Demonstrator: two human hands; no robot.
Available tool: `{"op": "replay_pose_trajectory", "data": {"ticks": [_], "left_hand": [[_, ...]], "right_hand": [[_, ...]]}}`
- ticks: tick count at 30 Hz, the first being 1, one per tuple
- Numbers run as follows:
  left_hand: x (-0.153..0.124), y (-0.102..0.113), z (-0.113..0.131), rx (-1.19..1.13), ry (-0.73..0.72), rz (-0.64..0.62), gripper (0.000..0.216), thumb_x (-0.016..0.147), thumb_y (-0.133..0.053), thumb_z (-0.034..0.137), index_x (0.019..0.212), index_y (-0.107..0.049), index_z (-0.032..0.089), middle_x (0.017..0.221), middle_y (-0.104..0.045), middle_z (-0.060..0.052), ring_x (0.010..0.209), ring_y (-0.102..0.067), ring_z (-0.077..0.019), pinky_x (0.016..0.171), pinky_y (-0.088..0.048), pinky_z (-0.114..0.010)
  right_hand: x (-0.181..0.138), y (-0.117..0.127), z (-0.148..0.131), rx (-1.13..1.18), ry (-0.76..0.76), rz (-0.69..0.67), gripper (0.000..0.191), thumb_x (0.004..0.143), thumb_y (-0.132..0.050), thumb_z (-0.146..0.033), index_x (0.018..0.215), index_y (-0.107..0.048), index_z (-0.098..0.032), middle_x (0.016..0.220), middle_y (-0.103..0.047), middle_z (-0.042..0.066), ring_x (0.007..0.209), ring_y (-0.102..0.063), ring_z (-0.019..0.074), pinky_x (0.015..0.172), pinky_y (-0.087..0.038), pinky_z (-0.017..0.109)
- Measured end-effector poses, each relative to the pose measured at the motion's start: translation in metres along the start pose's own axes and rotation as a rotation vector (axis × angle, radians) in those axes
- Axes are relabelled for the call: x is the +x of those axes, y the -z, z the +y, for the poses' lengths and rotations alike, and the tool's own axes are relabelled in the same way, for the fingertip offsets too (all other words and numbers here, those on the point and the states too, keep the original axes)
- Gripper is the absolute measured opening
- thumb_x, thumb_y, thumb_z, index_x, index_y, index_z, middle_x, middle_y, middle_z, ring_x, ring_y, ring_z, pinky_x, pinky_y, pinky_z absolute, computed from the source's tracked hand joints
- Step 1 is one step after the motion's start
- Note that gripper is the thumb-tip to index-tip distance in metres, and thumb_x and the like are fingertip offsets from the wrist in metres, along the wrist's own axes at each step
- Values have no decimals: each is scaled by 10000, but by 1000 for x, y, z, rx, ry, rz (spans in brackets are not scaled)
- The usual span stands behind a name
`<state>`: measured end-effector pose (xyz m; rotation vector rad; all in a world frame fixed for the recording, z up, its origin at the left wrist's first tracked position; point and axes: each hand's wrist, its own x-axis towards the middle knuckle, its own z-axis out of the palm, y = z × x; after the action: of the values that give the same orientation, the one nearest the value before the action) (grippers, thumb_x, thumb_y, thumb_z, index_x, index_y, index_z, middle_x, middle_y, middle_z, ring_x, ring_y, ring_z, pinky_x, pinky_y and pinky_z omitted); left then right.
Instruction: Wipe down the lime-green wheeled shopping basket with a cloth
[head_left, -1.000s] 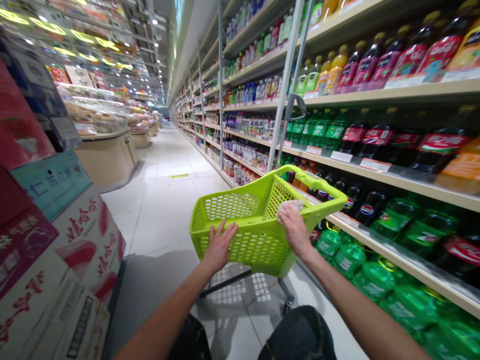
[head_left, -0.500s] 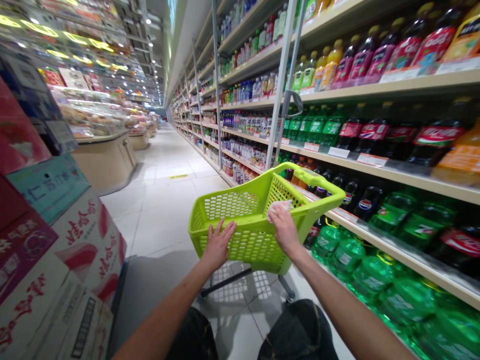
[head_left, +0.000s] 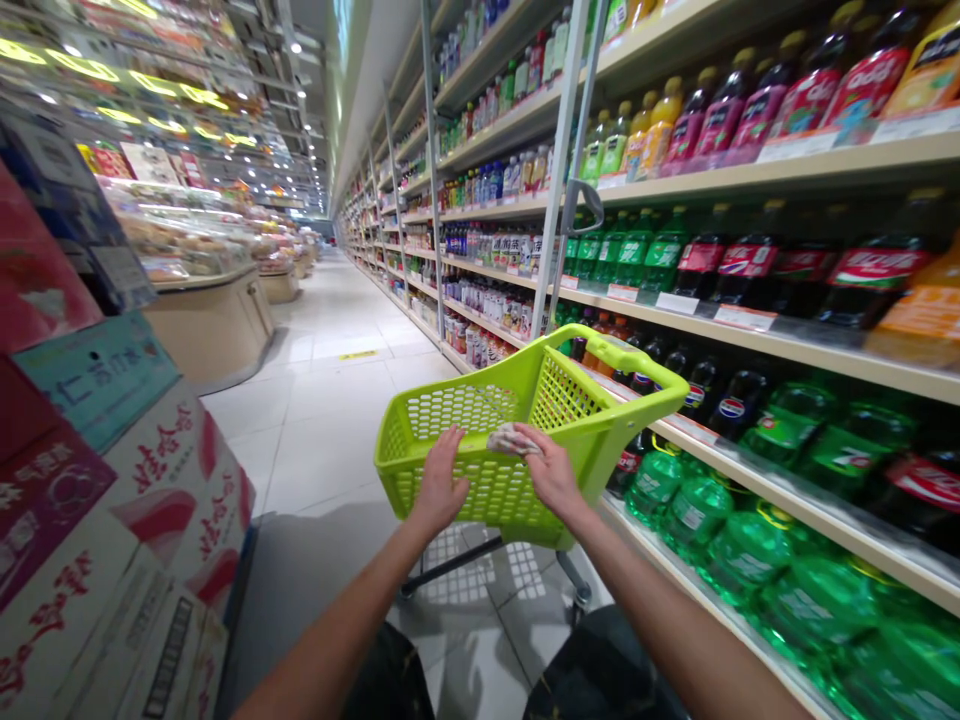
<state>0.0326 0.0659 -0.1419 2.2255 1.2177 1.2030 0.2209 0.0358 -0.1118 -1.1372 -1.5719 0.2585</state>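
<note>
cart [head_left: 480, 405]: likely light, stiff plastic mesh, best held at rim | cloth [head_left: 508, 438]: soft, limp, on cart's near rim | right grip [head_left: 551, 475]: clenched on cloth | left grip [head_left: 439, 485]: released, flat on cart's near wall

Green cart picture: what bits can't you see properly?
Head view:
- the cloth: mostly covered by the right hand on the cart rim, so its kind is unclear.
- cart wheels: mostly hidden under the basket.
- the bottles near the right edge: blurred, labels unreadable.
- the boxes on the left: cut off by the picture's edge.
- far end of the aisle: too small.
</note>
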Motion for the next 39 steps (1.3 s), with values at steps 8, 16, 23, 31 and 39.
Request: {"op": "replay_pose_trajectory", "data": {"ticks": [8, 16, 23, 31, 39], "left_hand": [[-2, -22, 41, -1008, 572, -21, 326, 627, -567, 222, 946, -585, 154, 860, -660, -38, 770, -613, -164, 720, -500, -311], [-14, -14, 41, -1107, 556, 237, 339, 676, -610, 350, 945, -572, 147, 905, -645, -48, 839, -602, -162, 810, -465, -299], [14, 34, -27, 79, 339, 507, 351, 738, -468, 174, 1084, -529, 164, 1074, -585, -79, 1030, -518, -216, 934, -391, -376], [33, -38, 10, 255, -140, 61, 363, 737, -400, 48, 1037, -565, 169, 1116, -554, -91, 1075, -471, -183, 956, -381, -335], [-12, 51, -94, 399, 84, 410, 311, 743, -410, 99, 986, -582, 185, 1040, -582, -70, 1020, -517, -203, 928, -423, -388]], "right_hand": [[-9, -34, -23, 246, -213, 139, 415, 706, -407, -159, 1083, -580, -152, 1049, -642, 70, 948, -597, 200, 860, -476, 341], [-48, -55, -30, -263, 254, -255, 572, 721, -415, -144, 1292, -382, -179, 1310, -447, 94, 1229, -373, 222, 1020, -287, 456], [17, 30, 12, -833, 193, -79, 343, 777, -449, -218, 1102, -550, -175, 1138, -573, 131, 1121, -434, 295, 1001, -144, 582], [13, 26, 21, -1007, 247, -48, 273, 772, -472, -238, 1013, -597, -208, 884, -616, 86, 924, -481, 259, 989, -159, 537], [3, 30, 18, -1019, 249, 15, 255, 760, -495, -205, 989, -607, -196, 909, -630, 53, 936, -472, 230, 1004, -114, 487]]}}
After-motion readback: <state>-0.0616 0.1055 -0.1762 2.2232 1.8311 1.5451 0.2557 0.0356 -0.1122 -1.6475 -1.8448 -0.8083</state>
